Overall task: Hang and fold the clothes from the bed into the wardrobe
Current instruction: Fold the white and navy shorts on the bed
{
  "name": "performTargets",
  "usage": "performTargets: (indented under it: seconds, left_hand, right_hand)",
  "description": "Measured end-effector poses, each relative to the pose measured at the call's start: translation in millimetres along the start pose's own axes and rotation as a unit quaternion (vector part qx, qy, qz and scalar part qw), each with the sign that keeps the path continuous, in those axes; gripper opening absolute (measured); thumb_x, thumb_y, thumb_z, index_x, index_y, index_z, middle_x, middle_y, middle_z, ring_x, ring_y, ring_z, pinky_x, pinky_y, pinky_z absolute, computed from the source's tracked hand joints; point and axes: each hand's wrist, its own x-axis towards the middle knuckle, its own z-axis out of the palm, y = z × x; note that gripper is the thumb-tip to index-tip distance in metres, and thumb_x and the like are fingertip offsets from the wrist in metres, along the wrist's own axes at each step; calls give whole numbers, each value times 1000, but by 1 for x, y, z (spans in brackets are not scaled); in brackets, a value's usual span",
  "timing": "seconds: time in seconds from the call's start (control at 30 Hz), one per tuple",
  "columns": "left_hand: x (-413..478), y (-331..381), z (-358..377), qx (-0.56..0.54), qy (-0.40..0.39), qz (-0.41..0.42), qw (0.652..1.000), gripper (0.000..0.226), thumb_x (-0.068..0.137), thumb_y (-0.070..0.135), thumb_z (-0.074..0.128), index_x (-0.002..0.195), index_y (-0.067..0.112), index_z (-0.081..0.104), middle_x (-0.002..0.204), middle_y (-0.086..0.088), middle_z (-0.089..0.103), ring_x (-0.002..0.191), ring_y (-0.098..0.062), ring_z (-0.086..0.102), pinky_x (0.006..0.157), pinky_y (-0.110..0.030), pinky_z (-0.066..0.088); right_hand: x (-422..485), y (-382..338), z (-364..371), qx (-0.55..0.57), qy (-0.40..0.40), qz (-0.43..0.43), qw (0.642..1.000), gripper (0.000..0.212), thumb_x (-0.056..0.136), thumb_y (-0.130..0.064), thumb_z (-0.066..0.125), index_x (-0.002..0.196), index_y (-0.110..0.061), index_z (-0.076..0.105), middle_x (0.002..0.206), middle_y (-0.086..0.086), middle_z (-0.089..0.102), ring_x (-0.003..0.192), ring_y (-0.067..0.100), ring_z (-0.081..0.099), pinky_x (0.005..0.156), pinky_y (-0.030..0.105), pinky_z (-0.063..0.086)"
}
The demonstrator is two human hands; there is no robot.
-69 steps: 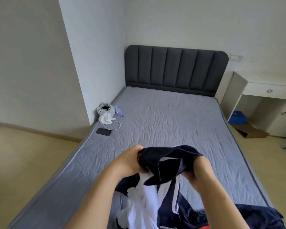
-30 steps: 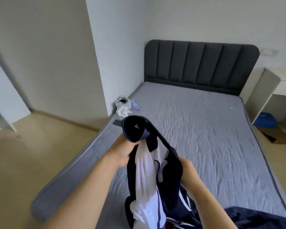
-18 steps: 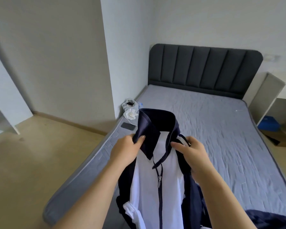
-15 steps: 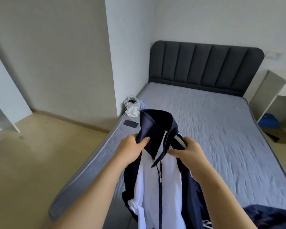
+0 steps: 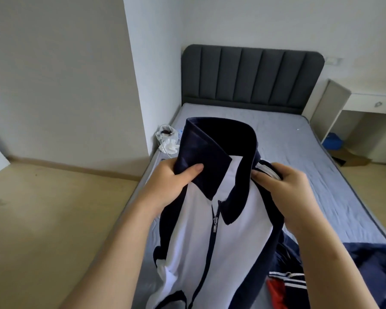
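Bedroom, pale walls, wood-tone floor (image 5: 42, 219). Grey quilted bed (image 5: 288, 152), dark padded headboard (image 5: 252, 74) at its far end.

Jacket (image 5: 243, 230): navy and white, zipped shut, held up over the foot end of the bed with its front facing the person. Collar (image 5: 210, 152) is uppermost. The long axis runs straight down from collar to hem, and the hem is out of frame below.

Left grip (image 5: 165, 184) is clamped on the collar flap, thumb laid across the outside, fingers behind. Right grip (image 5: 285, 186) has its fingers curled into the shoulder fabric just beside the collar. The two sit level, one on either side of the zip (image 5: 214, 226), so neither is nearer. The garment hangs below both.

Judgement: the shoulder line runs across between the two grips, so a hanger would go in along that line and a fold would start from it. No hanger or wardrobe is in view.

More dark navy clothes (image 5: 366, 264) are heaped on the near right corner of the bed, a red piece (image 5: 274, 293) among them. A white bag (image 5: 167, 139) sits on the bed's left edge by the wall corner. A white desk unit (image 5: 366, 103) stands off the bed's right side near the headboard, with a blue item (image 5: 332, 141) beneath.
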Motion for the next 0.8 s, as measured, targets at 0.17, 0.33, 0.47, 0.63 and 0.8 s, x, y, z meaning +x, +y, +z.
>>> performTargets:
  seconds: [0.17, 0.33, 0.47, 0.63, 0.8]
  left_hand:
    - [28, -18, -4, 42, -7, -8, 999, 14, 82, 33, 67, 68, 33, 66, 69, 17, 70, 68, 1, 65, 65, -12, 51]
    - [69, -86, 10, 129, -54, -107, 984, 9, 85, 34, 64, 77, 33, 63, 76, 17, 67, 71, 1, 63, 59, -9, 45]
    - [144, -128, 34, 155, -16, -160, 975, 11, 89, 32, 59, 84, 22, 61, 80, 1, 65, 81, -21, 62, 65, -27, 45]
    - [256, -162, 57, 83, 43, -187, 978, 40, 92, 19, 54, 131, 16, 46, 121, -4, 57, 118, -24, 52, 94, -30, 42]
    - [276, -219, 74, 99, -48, -223, 969, 58, 95, 10, 48, 146, 21, 24, 149, 0, 31, 123, -5, 34, 91, -13, 28]
  right_hand:
    - [24, 9, 15, 4, -27, 49, 998, 9, 81, -16, 68, 79, -7, 66, 80, 22, 66, 79, 42, 63, 74, 60, 51]
    - [64, 81, 48, -16, -50, 157, 986, 28, 84, -16, 62, 92, 11, 57, 80, 31, 61, 70, 45, 58, 64, 42, 47]
    - [142, 124, 76, -7, -15, 215, 977, 29, 86, -14, 54, 64, 0, 42, 57, 8, 41, 55, 18, 37, 55, 29, 29]
    - [250, 153, 108, 61, -39, 187, 980, 20, 90, -2, 40, 97, -15, 54, 86, 2, 55, 71, 17, 47, 68, 31, 40]
    - [275, 193, 125, 41, -124, 175, 976, 59, 92, 5, 42, 145, -14, 26, 107, -6, 47, 83, -9, 52, 73, 5, 45]
